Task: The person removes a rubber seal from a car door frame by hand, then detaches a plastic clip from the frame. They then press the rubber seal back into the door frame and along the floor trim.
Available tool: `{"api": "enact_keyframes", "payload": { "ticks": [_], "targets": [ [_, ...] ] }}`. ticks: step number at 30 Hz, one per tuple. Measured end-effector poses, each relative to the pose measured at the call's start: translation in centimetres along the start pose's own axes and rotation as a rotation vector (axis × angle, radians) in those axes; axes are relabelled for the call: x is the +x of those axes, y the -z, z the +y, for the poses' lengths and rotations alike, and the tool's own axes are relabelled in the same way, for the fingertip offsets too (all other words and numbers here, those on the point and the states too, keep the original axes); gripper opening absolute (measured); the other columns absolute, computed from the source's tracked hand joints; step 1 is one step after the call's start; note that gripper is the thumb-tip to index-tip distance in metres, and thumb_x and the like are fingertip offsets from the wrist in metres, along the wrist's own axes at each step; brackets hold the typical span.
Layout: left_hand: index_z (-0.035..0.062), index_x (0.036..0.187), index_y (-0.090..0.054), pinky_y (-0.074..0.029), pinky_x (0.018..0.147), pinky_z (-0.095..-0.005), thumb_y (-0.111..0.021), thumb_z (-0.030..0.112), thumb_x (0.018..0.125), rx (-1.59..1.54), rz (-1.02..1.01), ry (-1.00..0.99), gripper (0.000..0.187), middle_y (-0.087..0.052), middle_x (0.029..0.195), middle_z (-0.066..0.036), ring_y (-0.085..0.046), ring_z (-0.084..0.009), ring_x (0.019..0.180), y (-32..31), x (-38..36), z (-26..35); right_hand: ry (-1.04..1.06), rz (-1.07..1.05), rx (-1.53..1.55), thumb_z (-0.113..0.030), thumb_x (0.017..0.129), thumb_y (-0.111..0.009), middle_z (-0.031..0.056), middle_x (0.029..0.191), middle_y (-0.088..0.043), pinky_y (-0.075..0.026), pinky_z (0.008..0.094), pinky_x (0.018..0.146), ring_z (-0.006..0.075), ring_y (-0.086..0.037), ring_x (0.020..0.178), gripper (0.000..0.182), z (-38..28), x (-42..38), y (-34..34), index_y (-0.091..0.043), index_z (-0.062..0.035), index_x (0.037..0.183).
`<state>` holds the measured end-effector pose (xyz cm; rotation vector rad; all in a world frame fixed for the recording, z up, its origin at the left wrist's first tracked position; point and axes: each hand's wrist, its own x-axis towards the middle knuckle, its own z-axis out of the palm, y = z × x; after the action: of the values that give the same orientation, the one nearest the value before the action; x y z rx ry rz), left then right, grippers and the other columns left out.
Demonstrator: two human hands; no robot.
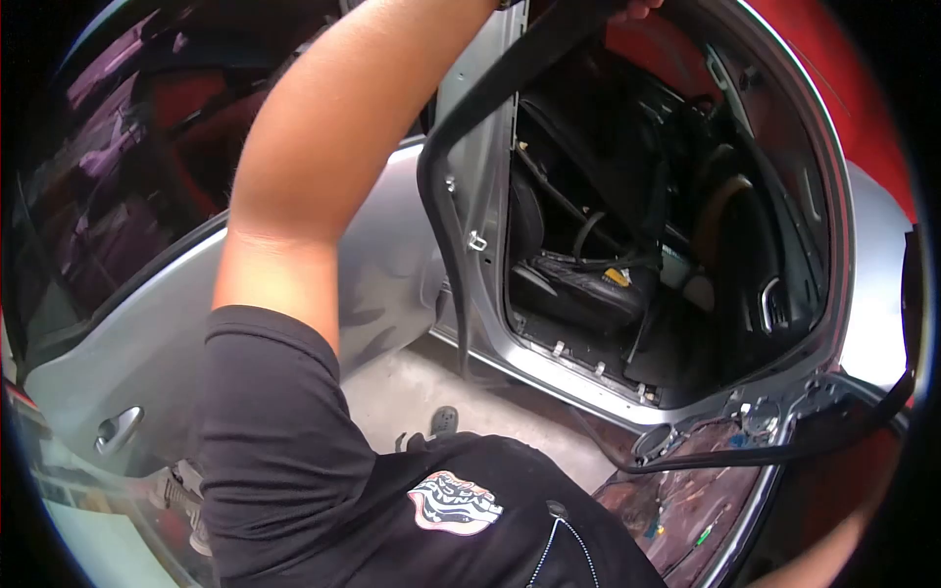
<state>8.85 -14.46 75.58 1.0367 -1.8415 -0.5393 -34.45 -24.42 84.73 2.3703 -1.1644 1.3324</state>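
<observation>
My left arm reaches up across the view, and only the fingertips of my left hand (642, 9) show at the top edge. They are curled beside a long black rubber door seal (443, 162), apparently gripping it; the rest of the hand is out of view. The seal hangs down along the silver door pillar of a car. Another length of it loops past the front of the door opening toward the right edge. Part of my right forearm (833, 559) shows at the lower right, but my right hand is outside the view.
The car's door opening (578, 397) has a bare silver sill with several clips. Inside are a black seat (583, 289) and loose trim. A silver door (382, 250) stands at the left. A stripped door (686, 510) with exposed wiring lies at the lower right.
</observation>
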Motion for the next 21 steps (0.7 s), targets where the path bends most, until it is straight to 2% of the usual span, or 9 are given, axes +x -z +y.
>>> {"api": "enact_keyframes", "payload": {
  "ticks": [4, 5, 7, 10, 12, 14, 17, 19, 21],
  "targets": [
    [0.0045, 0.1, -0.071, -0.055, 0.064, -0.0303, -0.075, 0.015, 0.088, 0.191, 0.146, -0.022, 0.017, -0.068, 0.078, -0.004, -0.066, -0.0136, 0.066, -0.9, -2.5, -1.5, 0.032, 0.027, -0.023, -0.034, 0.103, -0.064, 0.0015, 0.069, -0.051, -0.043, 0.0266, 0.044, 0.0104, -0.049, 0.05, 0.032, -0.5, 1.5, 0.2, -0.062, -0.0047, 0.116],
    [0.0018, 0.092, -0.069, -0.059, 0.07, -0.0311, -0.075, 0.033, 0.092, 0.382, 0.066, -0.2, 0.032, -0.074, 0.082, -0.009, -0.073, -0.0175, 0.073, -0.6, -2.4, -5.6, 0.036, 0.03, -0.032, -0.034, 0.103, -0.064, 0.0017, 0.069, -0.051, -0.043, 0.0267, 0.044, 0.0106, -0.049, 0.05, 0.032, -0.3, 1.7, 0.4, -0.062, -0.0046, 0.116],
    [0.0014, 0.108, -0.069, -0.058, 0.084, -0.0346, -0.081, 0.026, 0.084, 0.445, 0.069, -0.248, 0.036, -0.076, 0.096, -0.012, -0.074, -0.0235, 0.092, -1.5, -3.4, -11.4, 0.039, 0.042, -0.037, -0.035, 0.103, -0.064, 0.0022, 0.069, -0.052, -0.043, 0.0268, 0.043, 0.0109, -0.05, 0.05, 0.032, -0.3, 2.4, 0.8, -0.062, -0.0044, 0.115],
    [0.0039, 0.139, -0.051, -0.054, 0.101, -0.0393, -0.084, 0.023, 0.083, 0.347, 0.021, 0.052, 0.069, -0.066, 0.126, -0.015, -0.07, -0.0245, 0.111, -7.3, -7.9, -16.3, 0.034, 0.073, -0.052, -0.035, 0.103, -0.064, 0.0028, 0.069, -0.053, -0.043, 0.0271, 0.043, 0.0114, -0.05, 0.049, 0.033, -0.3, 3.7, 1.8, -0.062, -0.0041, 0.114],
    [0.0045, 0.153, -0.034, -0.047, 0.11, -0.0445, -0.089, 0.027, 0.079, 0.215, 0.067, 0.072, 0.095, -0.054, 0.139, -0.018, -0.059, -0.0296, 0.127, -11.2, -8.7, -21.0, 0.037, 0.091, -0.067, -0.035, 0.103, -0.064, 0.0032, 0.069, -0.054, -0.043, 0.0273, 0.043, 0.0117, -0.051, 0.049, 0.033, -0.6, 4.7, 2.4, -0.062, -0.004, 0.113],
    [0.0045, 0.155, -0.032, -0.046, 0.11, -0.0427, -0.09, 0.028, 0.078, 0.147, 0.206, -0.009, 0.099, -0.048, 0.144, -0.021, -0.054, -0.0309, 0.129, -14.4, -8.2, -23.5, 0.037, 0.108, -0.084, -0.035, 0.103, -0.063, 0.0037, 0.069, -0.054, -0.043, 0.0275, 0.043, 0.012, -0.051, 0.049, 0.033, -0.7, 5.7, 3.0, -0.062, -0.0038, 0.112],
    [0.0073, 0.143, -0.044, -0.052, 0.099, -0.0402, -0.083, 0.024, 0.087, -0.12, 0.443, 0.068, 0.071, -0.064, 0.122, -0.014, -0.065, -0.0232, 0.107, -17.1, -6.2, -24.9, 0.031, 0.118, -0.112, -0.036, 0.103, -0.063, 0.0043, 0.07, -0.055, -0.044, 0.0278, 0.043, 0.0125, -0.052, 0.049, 0.033, -0.8, 6.8, 3.5, -0.062, -0.0035, 0.111],
    [0.0042, 0.112, -0.059, -0.057, 0.069, -0.0303, -0.07, 0.017, 0.1, -0.366, 0.606, 0.095, 0.021, -0.064, 0.107, -0.007, -0.067, -0.0115, 0.081, -16.6, -5.1, -25.4, 0.026, 0.139, -0.128, -0.036, 0.103, -0.063, 0.0047, 0.07, -0.056, -0.044, 0.028, 0.043, 0.0128, -0.052, 0.049, 0.033, -0.9, 7.8, 4.1, -0.062, -0.0033, 0.11],
    [0.004, 0.108, -0.06, -0.055, 0.06, -0.0252, -0.068, 0.015, 0.101, -0.272, 0.756, -0.021, 0.015, -0.059, 0.1, -0.003, -0.064, -0.0076, 0.077, -14.4, -4.5, -25.6, 0.013, 0.157, -0.144, -0.036, 0.103, -0.063, 0.0052, 0.07, -0.056, -0.044, 0.0282, 0.042, 0.0131, -0.053, 0.049, 0.033, -0.4, 8.4, 4.4, -0.062, -0.0031, 0.109]
  ]
}}
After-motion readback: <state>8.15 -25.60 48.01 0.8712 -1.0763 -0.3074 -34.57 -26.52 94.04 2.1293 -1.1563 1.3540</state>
